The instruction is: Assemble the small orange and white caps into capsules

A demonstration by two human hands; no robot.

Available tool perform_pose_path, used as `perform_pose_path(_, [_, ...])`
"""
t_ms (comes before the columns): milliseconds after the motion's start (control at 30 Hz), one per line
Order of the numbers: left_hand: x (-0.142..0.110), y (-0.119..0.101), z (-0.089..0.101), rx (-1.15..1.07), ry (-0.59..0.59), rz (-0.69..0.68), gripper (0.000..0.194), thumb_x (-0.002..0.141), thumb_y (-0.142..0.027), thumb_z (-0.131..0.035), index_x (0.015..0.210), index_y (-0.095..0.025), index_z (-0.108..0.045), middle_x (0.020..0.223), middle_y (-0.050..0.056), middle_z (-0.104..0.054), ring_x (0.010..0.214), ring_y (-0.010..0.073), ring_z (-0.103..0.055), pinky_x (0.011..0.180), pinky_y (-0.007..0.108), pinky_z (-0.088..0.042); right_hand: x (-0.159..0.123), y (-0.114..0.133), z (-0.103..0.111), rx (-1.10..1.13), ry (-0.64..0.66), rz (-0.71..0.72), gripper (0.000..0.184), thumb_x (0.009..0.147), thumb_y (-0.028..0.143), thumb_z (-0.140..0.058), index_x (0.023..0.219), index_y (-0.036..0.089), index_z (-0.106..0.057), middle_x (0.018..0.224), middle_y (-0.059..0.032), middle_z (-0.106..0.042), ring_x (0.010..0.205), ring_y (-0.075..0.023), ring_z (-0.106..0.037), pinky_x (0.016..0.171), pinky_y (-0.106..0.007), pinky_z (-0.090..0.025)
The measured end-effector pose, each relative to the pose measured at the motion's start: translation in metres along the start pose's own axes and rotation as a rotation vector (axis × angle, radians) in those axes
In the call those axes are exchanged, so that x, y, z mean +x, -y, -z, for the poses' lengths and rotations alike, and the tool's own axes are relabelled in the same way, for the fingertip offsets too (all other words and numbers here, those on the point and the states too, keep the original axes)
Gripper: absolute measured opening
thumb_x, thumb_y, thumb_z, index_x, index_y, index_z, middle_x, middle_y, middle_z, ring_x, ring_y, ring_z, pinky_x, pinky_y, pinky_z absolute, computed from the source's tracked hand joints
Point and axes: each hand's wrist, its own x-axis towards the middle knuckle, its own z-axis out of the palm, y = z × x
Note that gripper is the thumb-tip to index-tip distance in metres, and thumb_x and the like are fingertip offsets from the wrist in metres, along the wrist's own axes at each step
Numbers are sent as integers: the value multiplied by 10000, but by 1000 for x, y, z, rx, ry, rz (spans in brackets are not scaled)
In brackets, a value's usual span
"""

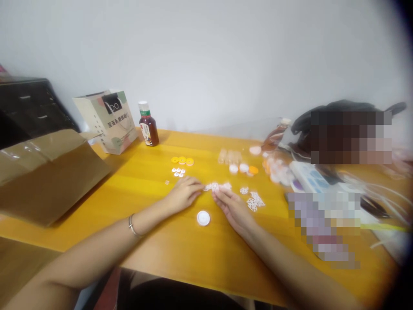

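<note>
My left hand (184, 193) rests low over the table, fingers curled together, its fingertips at the left end of a small cluster of white patterned pieces (214, 187). Whatever those fingers hold is too blurred to make out. From the other side my right hand (235, 211) pinches one of these white cut-out pieces between thumb and forefinger. A round white cap (203, 218) lies between my forearms. To the right of my right hand are more loose white patterned pieces (254, 201). Small white discs (178, 172) sit in rows beyond my left hand.
Yellow rings (182, 160) line up behind the discs. Clear small containers (229, 156) and white and orange caps (244, 168) stand farther back. A dark drink bottle (149, 129), a printed paper bag (111, 122) and a brown bag (54, 176) are left; assorted clutter covers the right.
</note>
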Motion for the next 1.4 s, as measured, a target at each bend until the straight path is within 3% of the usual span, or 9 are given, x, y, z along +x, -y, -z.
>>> perform_pose_path(367, [10, -2, -7, 115, 5, -2, 192, 854, -241, -445, 870, -188, -630, 868, 63, -602, 853, 193, -493, 773, 327, -333, -3, -1, -2, -86, -5, -4, 153, 589, 226, -745, 692, 185, -640, 727, 4, -650, 762, -125, -614, 823, -267, -488])
perform_pose_path(533, [11, -6, -8, 121, 23, 14, 188, 853, -246, -450, 846, -188, -629, 849, 58, -613, 847, 191, -504, 776, 325, -327, -2, -2, -1, -48, 4, -20, 127, 606, 241, -738, 687, 183, -658, 737, 3, -660, 773, -114, -614, 831, -244, -479])
perform_pose_path(700, [11, -14, -8, -219, -16, 72, 155, 825, -262, -498, 830, -167, -619, 839, 45, -626, 808, 158, -541, 767, 283, -376, -2, 2, 0, -29, -7, 5, 131, 622, 270, -727, 697, 182, -663, 770, -5, -673, 781, -118, -617, 837, -250, -477])
perform_pose_path(933, [11, -14, -13, -716, -39, 351, 184, 768, -306, -568, 771, -124, -591, 761, 30, -619, 699, 118, -548, 685, 234, -419, -3, 5, 0, -65, -29, 41, 134, 661, 289, -692, 727, 180, -650, 754, -19, -672, 765, -129, -629, 796, -247, -496])
perform_pose_path(1200, [11, -16, -4, -1023, -117, 449, 215, 731, -327, -613, 752, -118, -570, 678, 3, -582, 648, 96, -527, 666, 223, -411, -6, 3, -1, -133, 48, 79, 140, 641, 317, -704, 706, 203, -654, 778, -6, -661, 816, -147, -614, 844, -293, -471])
perform_pose_path(1400, [6, -24, -2, -1016, -61, 441, 192, 747, -307, -604, 758, -118, -570, 712, 9, -583, 680, 98, -530, 686, 228, -411, -13, 2, -9, -230, 70, 80, 124, 602, 298, -731, 661, 205, -673, 717, 6, -658, 738, -129, -588, 811, -287, -464])
